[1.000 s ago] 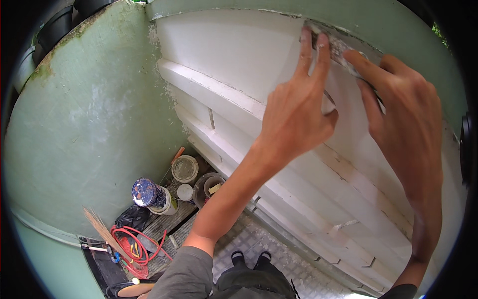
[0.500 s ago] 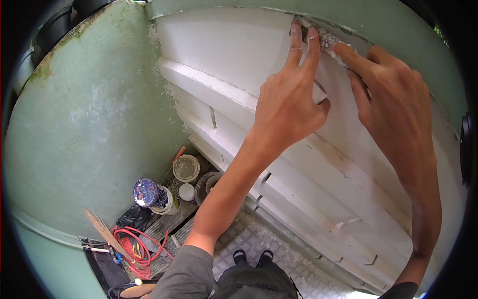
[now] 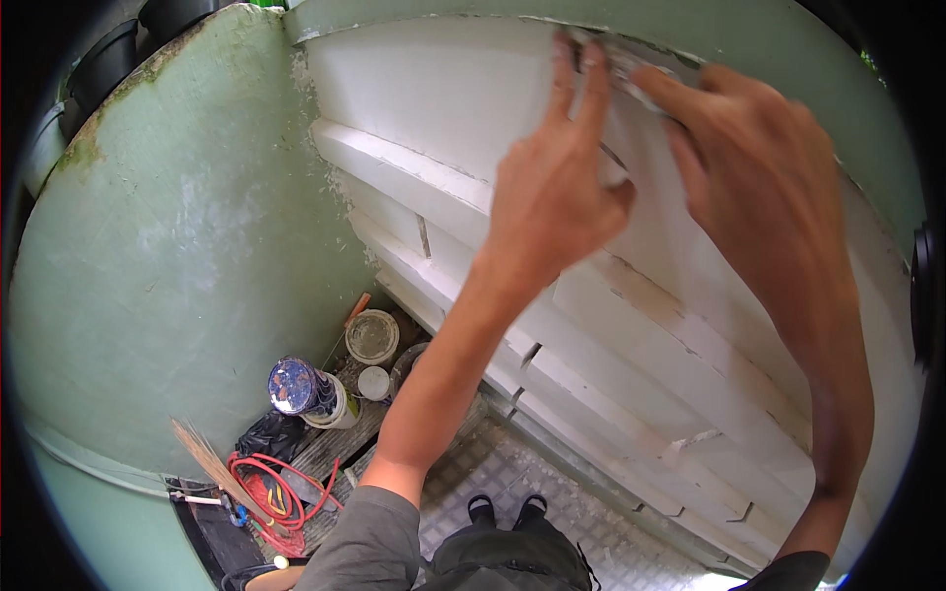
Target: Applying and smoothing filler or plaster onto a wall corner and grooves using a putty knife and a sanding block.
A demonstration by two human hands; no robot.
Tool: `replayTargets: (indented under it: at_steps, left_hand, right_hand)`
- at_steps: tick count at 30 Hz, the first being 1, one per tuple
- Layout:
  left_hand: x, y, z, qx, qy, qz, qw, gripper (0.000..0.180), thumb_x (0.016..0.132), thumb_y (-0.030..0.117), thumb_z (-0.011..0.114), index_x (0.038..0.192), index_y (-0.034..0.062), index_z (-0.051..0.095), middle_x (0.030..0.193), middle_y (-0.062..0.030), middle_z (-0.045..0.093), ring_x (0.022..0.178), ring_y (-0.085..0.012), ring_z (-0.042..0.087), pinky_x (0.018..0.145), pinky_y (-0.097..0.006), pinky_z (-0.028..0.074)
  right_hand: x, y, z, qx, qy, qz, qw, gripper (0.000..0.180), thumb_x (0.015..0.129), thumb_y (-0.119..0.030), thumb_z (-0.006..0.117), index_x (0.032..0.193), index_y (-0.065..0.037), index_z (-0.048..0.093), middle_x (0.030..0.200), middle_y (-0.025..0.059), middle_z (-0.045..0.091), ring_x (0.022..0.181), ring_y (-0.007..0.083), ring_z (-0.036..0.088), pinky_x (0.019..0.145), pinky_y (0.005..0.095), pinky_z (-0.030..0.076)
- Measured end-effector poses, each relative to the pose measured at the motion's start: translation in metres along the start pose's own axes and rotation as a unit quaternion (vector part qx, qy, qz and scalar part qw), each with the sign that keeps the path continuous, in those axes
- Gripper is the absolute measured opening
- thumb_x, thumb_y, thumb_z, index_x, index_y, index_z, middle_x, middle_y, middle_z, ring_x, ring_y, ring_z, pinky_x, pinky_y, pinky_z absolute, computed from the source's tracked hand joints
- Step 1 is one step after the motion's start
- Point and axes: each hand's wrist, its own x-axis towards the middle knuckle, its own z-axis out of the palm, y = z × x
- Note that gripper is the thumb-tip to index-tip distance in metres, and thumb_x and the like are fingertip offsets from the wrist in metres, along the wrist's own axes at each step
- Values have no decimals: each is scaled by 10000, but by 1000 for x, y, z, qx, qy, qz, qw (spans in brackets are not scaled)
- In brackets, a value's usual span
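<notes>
- In the upper middle of the frame, just below the green band that tops the white slatted wall, lies a flat strip, pale and blurred; its exact kind is too smeared to tell.
- Left of that strip's middle, the left hand reaches up with forefinger and middle finger stretched out and slightly parted, their tips at the strip's far end; the thumb stands apart, and whether the folded fingers hold anything I cannot tell.
- At upper right, the right hand is narrowed around the strip's near end, forefinger laid along it and thumb tucked below; blur softens both.
- Across the left half stands a green wall, with black flowerpots beyond its stained top edge in the upper left corner.
- Lower left of centre, a blue-stained can sits against a white bucket, near a small white-lidded tub and a larger round bucket with a greyish top.
- Toward the lower left corner, a black plastic bag lies near a coiled red hose and a bundle of straw bristles.
- At bottom centre, two dark sandals stand on patterned paving.
</notes>
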Motion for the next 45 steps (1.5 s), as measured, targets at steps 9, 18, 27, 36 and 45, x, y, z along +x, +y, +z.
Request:
replayTargets:
  at_steps: [9, 18, 27, 36, 45]
  left_hand:
    - [-4, -5, -7, -2, -28, -20, 999, 1054, 676, 92, 733, 1632, 4, 296, 1648, -333, 323, 910, -514, 704, 746, -514, 604]
    - [-25, -35, -12, -33, -5, -75, 997, 1099, 683, 98, 750, 1660, 32, 253, 1677, -313, 285, 978, -481, 712, 763, -476, 606]
    - [-47, 65, 13, -134, -81, -53, 986, 1173, 659, 65, 767, 1677, 29, 184, 1726, -297, 142, 832, -475, 697, 650, -453, 585]
    - [-9, 112, 35, -88, -82, -60, 991, 1125, 670, 52, 747, 1647, -44, 199, 1669, -381, 208, 947, -474, 702, 716, -456, 602]
    - [-16, 118, 46, -51, -30, -36, 998, 1120, 658, 79, 764, 1629, -73, 228, 1689, -333, 230, 1069, -446, 699, 816, -450, 603]
  right_hand:
    - [2, -16, 2, 13, -42, 66, 997, 396, 864, -44, 747, 1244, -157, 747, 831, 122, 672, 724, 347, 689, 634, 433, 556]
    - [9, -39, 28, 74, -29, -3, 997, 277, 831, -58, 721, 1107, -78, 741, 876, 167, 700, 737, 354, 742, 613, 451, 584]
    - [-78, 2, -52, 131, -108, 73, 983, 670, 856, 53, 676, 1477, -195, 633, 888, 137, 609, 649, 313, 602, 610, 448, 493]
    - [-76, 40, -75, -13, -173, 89, 981, 703, 896, 35, 534, 1559, -198, 525, 928, 186, 620, 747, 379, 643, 669, 489, 506]
    - [-73, 58, -72, -8, -165, 65, 984, 596, 963, -40, 613, 1518, -256, 579, 797, 196, 645, 661, 396, 649, 622, 493, 506]
